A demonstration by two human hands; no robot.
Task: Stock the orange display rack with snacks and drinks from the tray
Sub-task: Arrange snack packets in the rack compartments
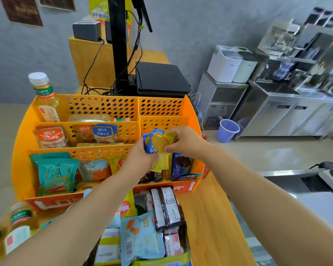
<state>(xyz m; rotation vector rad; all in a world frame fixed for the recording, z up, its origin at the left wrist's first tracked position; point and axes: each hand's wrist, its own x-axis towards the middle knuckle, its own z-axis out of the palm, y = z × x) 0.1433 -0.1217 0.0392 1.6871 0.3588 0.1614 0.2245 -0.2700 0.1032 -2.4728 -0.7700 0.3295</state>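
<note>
I judge stocking about half done: both hands, left hand (142,154) and right hand (183,141), pinch snack packets (158,144) over the orange rack (19,150), its tray (186,246) just below still full.

both arms outstretched, left hand (142,153) and right hand (183,142) pinching

The orange perforated plastic display rack (27,150) is sitting on the wooden counter (210,217), with the snack-filled tray (186,244) lying just before it. A clear plastic tea bottle (46,100) is standing in the rack's rear left compartment, and more bottles (19,225) are standing left of the tray.
</note>
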